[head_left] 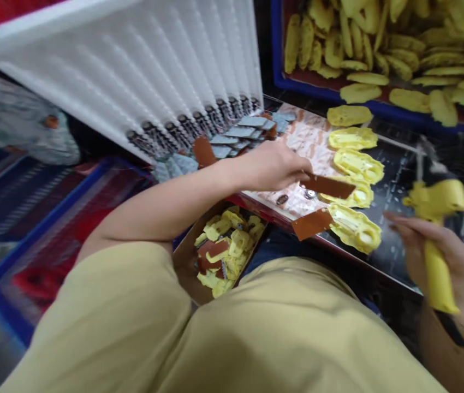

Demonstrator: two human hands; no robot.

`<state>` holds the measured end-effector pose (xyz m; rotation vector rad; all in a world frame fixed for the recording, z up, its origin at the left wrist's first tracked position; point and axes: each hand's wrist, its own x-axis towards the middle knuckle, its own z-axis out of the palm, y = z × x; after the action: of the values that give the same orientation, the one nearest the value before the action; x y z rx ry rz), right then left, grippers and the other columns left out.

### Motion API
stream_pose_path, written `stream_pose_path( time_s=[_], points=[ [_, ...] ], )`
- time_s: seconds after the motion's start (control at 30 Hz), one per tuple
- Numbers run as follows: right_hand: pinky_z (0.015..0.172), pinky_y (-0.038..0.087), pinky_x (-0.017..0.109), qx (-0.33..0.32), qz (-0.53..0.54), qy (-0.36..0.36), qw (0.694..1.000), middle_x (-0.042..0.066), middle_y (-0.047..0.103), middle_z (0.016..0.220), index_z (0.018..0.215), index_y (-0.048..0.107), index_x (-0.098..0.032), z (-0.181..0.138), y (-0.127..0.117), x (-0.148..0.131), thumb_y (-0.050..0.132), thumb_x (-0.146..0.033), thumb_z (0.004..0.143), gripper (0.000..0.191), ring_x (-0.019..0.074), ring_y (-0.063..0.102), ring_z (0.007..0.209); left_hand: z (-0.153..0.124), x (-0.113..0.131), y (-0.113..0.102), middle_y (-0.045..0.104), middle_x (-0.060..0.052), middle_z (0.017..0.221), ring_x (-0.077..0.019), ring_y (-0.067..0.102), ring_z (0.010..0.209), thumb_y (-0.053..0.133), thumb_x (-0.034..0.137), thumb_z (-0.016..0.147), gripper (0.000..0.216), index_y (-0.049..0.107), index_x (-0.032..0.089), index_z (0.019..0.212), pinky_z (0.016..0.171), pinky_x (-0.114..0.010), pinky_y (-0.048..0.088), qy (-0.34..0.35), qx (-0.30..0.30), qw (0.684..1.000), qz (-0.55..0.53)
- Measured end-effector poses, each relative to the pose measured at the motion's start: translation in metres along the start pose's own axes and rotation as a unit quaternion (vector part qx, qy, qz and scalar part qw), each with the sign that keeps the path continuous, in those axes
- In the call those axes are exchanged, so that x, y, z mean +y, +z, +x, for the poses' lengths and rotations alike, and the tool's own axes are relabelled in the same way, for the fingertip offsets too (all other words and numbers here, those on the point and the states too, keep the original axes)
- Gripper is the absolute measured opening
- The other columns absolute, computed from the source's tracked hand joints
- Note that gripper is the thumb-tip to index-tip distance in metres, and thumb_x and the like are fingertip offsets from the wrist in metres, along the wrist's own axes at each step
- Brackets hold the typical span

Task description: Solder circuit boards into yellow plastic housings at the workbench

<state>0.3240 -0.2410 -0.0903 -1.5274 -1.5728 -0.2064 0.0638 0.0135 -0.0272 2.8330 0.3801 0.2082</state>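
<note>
My left hand [275,164] reaches across the work surface and pinches a brown rectangular board [330,186], holding it over a row of yellow plastic shells [357,164]. A second brown board [311,224] lies on the nearest shell [355,229]. My right hand [440,256] is wrapped round the handle of a yellow tool [436,240], held upright to the right of the shells.
A white ribbed tray [134,71] leans at the back left, with grey-blue boards [236,136] spilling from its lower end. A blue crate [338,95] of yellow shells stands at the back right. A cardboard box [183,256] of yellow and brown parts sits by my lap.
</note>
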Motion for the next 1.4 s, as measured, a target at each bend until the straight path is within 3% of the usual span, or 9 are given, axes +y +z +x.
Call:
stream_pose_path(
  time_s=[0.13,0.3,0.5,0.63,0.7,0.77,0.9,1.07,1.4],
  points=[
    [0.076,0.065,0.024,-0.052,-0.002,-0.089,0.995,0.002,0.085,0.104,0.104,0.072,-0.027,0.023,0.018,-0.013,0.082,-0.031,0.099,0.012,0.0186,0.083,0.085,0.031,0.055,0.017,0.084,-0.005,0.096,-0.0206,0.078,0.092,0.061,0.021,0.104,0.022,0.082,0.024,0.11,0.082,-0.029,0.054,0.076,-0.044,0.993,0.073],
    [0.057,0.054,0.02,0.034,-0.022,-0.044,0.998,-0.007,0.077,0.079,0.1,0.07,-0.028,0.013,0.023,-0.022,0.081,-0.02,0.097,0.014,0.0106,0.07,0.057,0.039,0.037,0.046,0.072,-0.014,0.151,-0.0278,0.074,0.128,0.077,0.055,0.099,0.057,0.071,0.022,0.145,0.11,-0.04,0.058,-0.017,0.129,0.975,-0.177],
    [0.052,0.053,0.023,0.077,-0.049,-0.051,0.995,-0.006,0.078,0.078,0.097,0.072,-0.028,0.001,0.027,-0.021,0.083,-0.024,0.097,0.012,0.0115,0.068,0.053,0.046,0.045,0.084,0.084,-0.017,0.119,-0.0289,0.08,0.117,0.096,0.066,0.076,0.067,0.081,0.011,0.112,0.111,-0.044,0.061,-0.118,0.114,0.795,-0.584],
    [0.055,0.055,0.024,0.089,-0.041,-0.059,0.993,-0.005,0.079,0.08,0.097,0.071,-0.028,0.001,0.034,-0.025,0.081,-0.024,0.099,0.011,0.0125,0.07,0.056,0.058,0.07,0.09,0.084,-0.007,0.096,-0.0218,0.083,0.099,0.102,0.055,0.075,0.05,0.077,0.014,0.09,0.104,-0.039,0.065,-0.137,0.166,0.685,-0.696],
    [0.061,0.059,0.025,0.086,-0.003,-0.06,0.994,-0.005,0.08,0.083,0.1,0.072,-0.029,0.0,0.034,-0.023,0.079,-0.025,0.1,0.008,0.0146,0.074,0.062,0.059,0.072,0.081,0.083,-0.003,0.091,-0.0186,0.084,0.093,0.098,0.048,0.083,0.04,0.075,0.016,0.089,0.097,-0.035,0.067,-0.156,0.164,0.666,-0.711],
    [0.07,0.064,0.028,0.073,0.018,-0.034,0.997,-0.002,0.083,0.091,0.107,0.072,-0.029,0.001,0.03,-0.014,0.074,-0.03,0.105,0.003,0.0179,0.08,0.074,0.058,0.064,0.066,0.08,0.0,0.087,-0.0161,0.083,0.088,0.092,0.041,0.091,0.03,0.076,0.017,0.092,0.089,-0.03,0.067,-0.177,0.154,0.691,-0.684],
    [0.079,0.065,0.034,-0.013,-0.019,0.038,0.999,0.003,0.084,0.102,0.114,0.074,-0.026,0.007,0.029,0.021,0.069,-0.04,0.106,0.016,0.0216,0.082,0.086,0.057,0.034,0.038,0.076,0.001,0.078,-0.0139,0.078,0.077,0.087,0.029,0.094,0.015,0.079,0.016,0.093,0.074,-0.025,0.062,-0.158,0.104,0.821,-0.539],
    [0.084,0.063,0.037,-0.122,-0.04,0.034,0.991,0.005,0.081,0.098,0.107,0.076,-0.027,0.014,0.044,0.059,0.064,-0.045,0.106,0.022,0.0245,0.078,0.094,0.074,0.017,0.047,0.077,-0.001,0.076,-0.0168,0.076,0.081,0.08,0.01,0.085,0.006,0.082,0.015,0.089,0.085,-0.031,0.059,-0.104,0.017,0.946,-0.305],
    [0.07,0.062,0.029,-0.11,-0.074,0.003,0.991,0.001,0.081,0.094,0.106,0.077,-0.029,-0.004,0.01,0.045,0.076,-0.034,0.101,0.007,0.0184,0.075,0.077,0.117,0.034,0.084,0.081,-0.003,0.09,-0.0217,0.076,0.101,0.067,0.013,0.085,0.023,0.086,0.021,0.097,0.096,-0.033,0.056,0.01,-0.069,0.99,-0.126]
  ],
)
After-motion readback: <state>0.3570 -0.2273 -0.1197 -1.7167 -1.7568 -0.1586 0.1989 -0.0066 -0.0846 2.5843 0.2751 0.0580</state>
